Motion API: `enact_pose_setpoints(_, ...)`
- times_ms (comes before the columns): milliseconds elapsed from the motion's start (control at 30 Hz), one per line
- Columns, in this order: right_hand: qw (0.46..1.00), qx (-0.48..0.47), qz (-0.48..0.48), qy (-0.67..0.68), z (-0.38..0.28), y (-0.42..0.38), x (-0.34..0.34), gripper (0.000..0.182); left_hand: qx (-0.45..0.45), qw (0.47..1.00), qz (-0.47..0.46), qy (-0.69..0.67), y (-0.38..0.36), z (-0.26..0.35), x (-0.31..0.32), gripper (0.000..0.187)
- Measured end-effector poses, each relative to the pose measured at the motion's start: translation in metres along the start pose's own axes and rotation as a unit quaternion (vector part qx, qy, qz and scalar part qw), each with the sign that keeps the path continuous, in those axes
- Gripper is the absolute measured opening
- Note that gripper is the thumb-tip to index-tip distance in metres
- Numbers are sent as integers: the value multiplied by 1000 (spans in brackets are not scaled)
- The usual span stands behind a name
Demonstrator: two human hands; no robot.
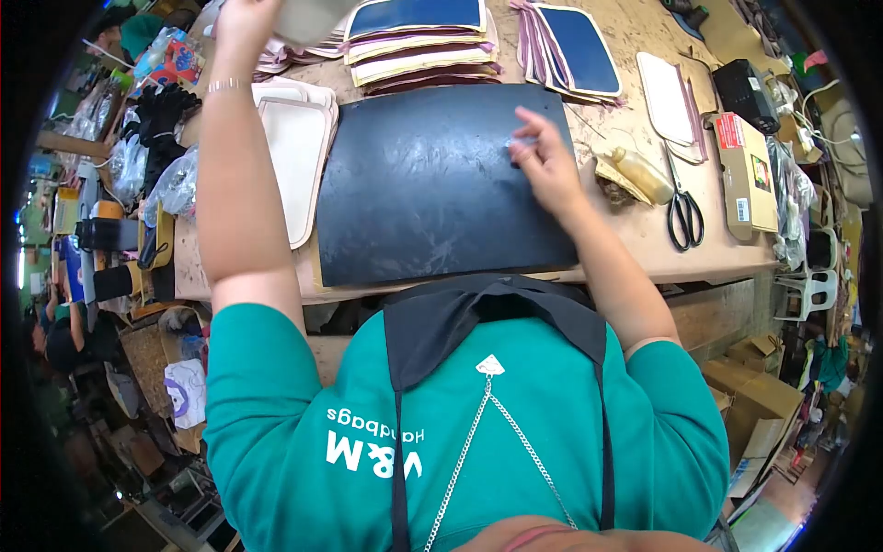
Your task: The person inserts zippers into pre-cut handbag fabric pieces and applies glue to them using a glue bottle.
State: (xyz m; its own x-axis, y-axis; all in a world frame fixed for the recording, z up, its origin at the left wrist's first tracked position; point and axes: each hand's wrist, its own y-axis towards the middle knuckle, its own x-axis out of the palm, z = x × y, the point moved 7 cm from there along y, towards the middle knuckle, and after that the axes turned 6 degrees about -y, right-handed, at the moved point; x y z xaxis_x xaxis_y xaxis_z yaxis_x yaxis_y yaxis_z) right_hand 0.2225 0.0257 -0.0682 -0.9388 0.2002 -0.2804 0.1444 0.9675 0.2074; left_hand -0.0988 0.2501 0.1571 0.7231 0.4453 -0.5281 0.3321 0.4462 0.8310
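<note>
At the upper left, my left hand (248, 23) is closed on the edge of a pale grey, rounded panel (313, 17), blurred and partly cut off by the frame. My right hand (549, 170) hovers over the right part of a black mat (432, 202), its fingers apart and slightly blurred. Beside the mat on the left lie white rounded panels (292, 175) with pale edging. Behind it rises a stack of edged panels (418, 46), a dark blue one on top. Another blue-topped pile (579, 51) sits further right.
On the right of the table (635, 235) are black-handled scissors (683, 219), a yellowish bottle (644, 175), a white panel (664, 97), a cardboard box (747, 175) and a black device (745, 95). Plastic bags (175, 189) and black gloves (167, 115) crowd the left side.
</note>
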Motion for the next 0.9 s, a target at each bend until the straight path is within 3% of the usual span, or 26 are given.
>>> enact_pose_setpoints(33,991,-32,2,-132,-6,-8,4,44,-251,960,-75,-104,13,-16,6,19)
enact_pose_setpoints(67,981,-86,-8,-173,-26,-10,8,42,-257,961,14,-103,16,-39,12,18)
enact_pose_setpoints(133,983,-70,-31,-166,-31,-8,12,39,-150,988,32,-7,9,-135,55,14)
enact_pose_setpoints(200,987,-68,-17,-142,-24,-8,10,37,-262,938,-168,149,-6,-212,98,57)
enact_pose_setpoints(233,989,-69,-10,-131,-22,-7,7,36,-281,923,-204,168,-22,-243,112,74)
enact_pose_setpoints(267,990,-62,-6,-126,-21,-6,5,35,-259,924,-208,190,-35,-257,121,73)
enact_pose_setpoints(333,993,-48,-5,-112,-21,-7,5,31,-342,904,-228,119,-45,-183,99,66)
enact_pose_setpoints(400,990,-45,-6,-132,-20,-7,6,26,-399,882,-249,9,-64,-196,88,60)
enact_pose_setpoints(467,987,-50,-11,-154,-23,-6,7,20,-404,888,-221,-9,-77,-210,50,51)
enact_pose_setpoints(533,981,-61,-14,-181,-28,-6,6,15,-399,897,-182,60,-83,-195,-22,51)
enact_pose_setpoints(600,978,-80,-13,-192,-30,-5,7,10,-403,878,-193,172,-111,-253,-89,45)
enact_pose_setpoints(667,977,-59,-18,-202,-30,-5,10,10,-343,833,-275,336,-145,-279,-151,40)
enact_pose_setpoints(733,972,-82,-20,-220,-32,-4,14,8,-196,698,-472,501,-218,-370,-188,37)
enact_pose_setpoints(767,967,-95,-23,-234,-32,-4,16,7,-302,685,-523,408,-244,-374,-195,36)
enact_pose_setpoints(800,962,-108,-25,-248,-34,-4,17,7,-445,700,-482,280,-267,-361,-201,33)
enact_pose_setpoints(833,960,-118,-24,-254,-36,-4,19,6,-577,689,-408,163,-291,-347,-209,30)
enact_pose_setpoints(867,957,-128,-23,-260,-38,-4,21,6,-711,666,-226,9,-313,-329,-208,25)
enact_pose_setpoints(900,954,-137,-23,-267,-40,-4,22,6,-659,715,-231,35,-319,-336,-207,24)
